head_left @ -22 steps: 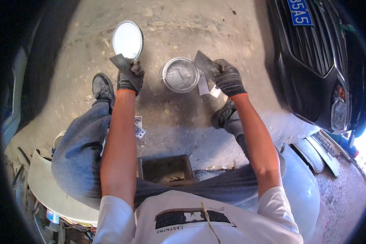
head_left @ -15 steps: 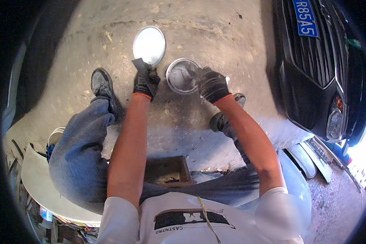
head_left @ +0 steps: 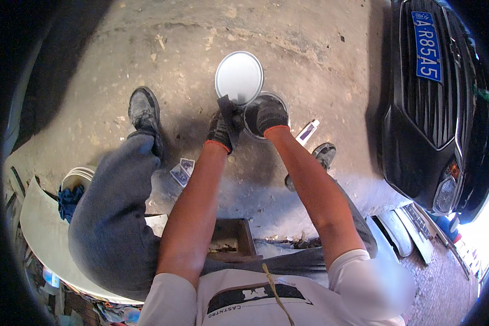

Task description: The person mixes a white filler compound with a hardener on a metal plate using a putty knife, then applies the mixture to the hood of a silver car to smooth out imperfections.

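Black gloves with orange cuffs cover both hands. My left hand [head_left: 221, 130] is closed on a dark, flat strip-like scraper [head_left: 228, 115]. It also seems to grip the near edge of a round whitish lid [head_left: 238, 77], which overlaps the far left rim of an open metal tin [head_left: 284, 101]. The tin stands on the floor between my feet, grey inside. Curled over the tin's mouth, my right hand [head_left: 271, 115] has its fingertips down inside the rim. Whatever those fingers hold is hidden.
A white and purple tube [head_left: 308, 132] lies right of the tin, near my right shoe [head_left: 324, 155]. Small blue-and-white packets [head_left: 182, 172] lie by my left forearm. A dark open box [head_left: 248, 239] sits below my arms. At right stands a black car's front [head_left: 418, 119].
The view has shifted. My right hand has moved left from the tin's right rim to over its mouth. The lid and my left hand have come right, closer to the tin.
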The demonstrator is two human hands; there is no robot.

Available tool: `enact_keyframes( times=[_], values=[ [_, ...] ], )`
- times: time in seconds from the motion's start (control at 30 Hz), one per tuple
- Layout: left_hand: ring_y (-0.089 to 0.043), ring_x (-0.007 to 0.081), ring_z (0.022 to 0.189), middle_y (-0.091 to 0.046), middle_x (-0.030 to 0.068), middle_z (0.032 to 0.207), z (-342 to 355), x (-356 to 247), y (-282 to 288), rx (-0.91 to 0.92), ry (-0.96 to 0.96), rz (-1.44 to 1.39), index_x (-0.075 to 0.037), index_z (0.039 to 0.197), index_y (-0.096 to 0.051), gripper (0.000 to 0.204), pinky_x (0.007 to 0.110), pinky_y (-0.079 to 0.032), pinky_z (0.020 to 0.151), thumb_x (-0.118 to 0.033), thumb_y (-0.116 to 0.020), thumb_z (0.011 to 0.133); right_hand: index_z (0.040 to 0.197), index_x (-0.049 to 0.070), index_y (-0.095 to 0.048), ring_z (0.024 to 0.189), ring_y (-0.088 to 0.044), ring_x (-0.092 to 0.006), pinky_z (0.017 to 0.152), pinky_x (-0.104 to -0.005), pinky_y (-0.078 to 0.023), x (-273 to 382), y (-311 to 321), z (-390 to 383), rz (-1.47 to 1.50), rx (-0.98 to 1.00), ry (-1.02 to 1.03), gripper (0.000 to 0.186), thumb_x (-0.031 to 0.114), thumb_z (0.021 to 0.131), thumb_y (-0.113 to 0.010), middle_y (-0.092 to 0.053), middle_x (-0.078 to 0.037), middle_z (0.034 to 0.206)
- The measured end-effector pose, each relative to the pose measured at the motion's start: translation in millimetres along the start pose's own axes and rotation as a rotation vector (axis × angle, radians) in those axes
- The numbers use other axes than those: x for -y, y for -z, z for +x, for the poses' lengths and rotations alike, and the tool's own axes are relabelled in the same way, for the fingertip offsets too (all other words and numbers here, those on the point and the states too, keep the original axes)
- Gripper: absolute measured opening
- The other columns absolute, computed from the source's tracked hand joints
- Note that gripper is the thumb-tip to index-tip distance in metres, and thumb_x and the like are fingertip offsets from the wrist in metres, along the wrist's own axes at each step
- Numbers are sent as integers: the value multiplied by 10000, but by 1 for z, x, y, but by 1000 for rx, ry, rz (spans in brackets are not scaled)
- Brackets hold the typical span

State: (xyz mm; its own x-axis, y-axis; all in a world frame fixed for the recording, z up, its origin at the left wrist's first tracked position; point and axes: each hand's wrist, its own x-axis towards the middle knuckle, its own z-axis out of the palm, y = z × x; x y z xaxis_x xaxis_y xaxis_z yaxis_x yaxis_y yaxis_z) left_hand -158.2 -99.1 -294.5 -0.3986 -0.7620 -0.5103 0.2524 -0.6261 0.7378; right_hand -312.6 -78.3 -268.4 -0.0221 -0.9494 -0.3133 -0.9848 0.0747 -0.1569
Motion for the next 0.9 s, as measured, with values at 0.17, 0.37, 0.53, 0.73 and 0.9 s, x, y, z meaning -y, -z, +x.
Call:
enact_keyframes(
  times=[0.17, 0.37, 0.53, 0.73, 0.9],
  values=[
    [-596, 143, 841, -628, 45, 920, 5, 21, 10, -5, 7, -440, -43, 1019, -606, 169, 276, -516, 727, -34, -554, 859, 1039, 90, -716, 1008, -654, -356, 910, -457, -503, -11, -29, 7, 79, 13, -71, 326, 296, 856, -542, -687, -187, 1084],
    [-618, 136, 775, -656, -6, 859, 11, 8, 9, -31, 226, -471, -156, 892, -620, 272, 269, -505, 665, -397, -510, 952, 1196, 118, -654, 1191, -558, -320, 1041, -429, -421, -22, -38, 19, 124, 306, -193, 409, 339, 890, -498, -596, -151, 1281],
    [-606, 129, 825, -666, 22, 942, 0, 0, 12, 3, -81, 104, -60, 1046, -626, 203, 262, -508, 698, -44, -541, 862, 1328, 145, -521, 1312, -405, -286, 1106, -421, -331, -27, -42, 25, 251, 465, -241, 480, 394, 923, -455, -433, -102, 1417],
    [-535, 110, 651, -572, -5, 717, -5, -19, 12, 17, -29, 208, -92, 903, -583, 106, 227, -428, 538, -59, -483, 905, 1487, 178, -361, 1457, -221, -245, 1184, -411, -223, -18, -67, 42, 484, 619, -308, 597, 460, 963, -403, -238, -42, 1579],
    [-510, 162, 576, -533, -12, 677, -8, -33, 6, 10, 288, -429, -99, 815, -574, 138, 267, -441, 526, -136, -501, 927, 1488, 181, -372, 1451, -239, -245, 1180, -406, -232, -11, -68, 46, 468, 584, -312, 605, 474, 960, -406, -253, -36, 1580]
  ],
)
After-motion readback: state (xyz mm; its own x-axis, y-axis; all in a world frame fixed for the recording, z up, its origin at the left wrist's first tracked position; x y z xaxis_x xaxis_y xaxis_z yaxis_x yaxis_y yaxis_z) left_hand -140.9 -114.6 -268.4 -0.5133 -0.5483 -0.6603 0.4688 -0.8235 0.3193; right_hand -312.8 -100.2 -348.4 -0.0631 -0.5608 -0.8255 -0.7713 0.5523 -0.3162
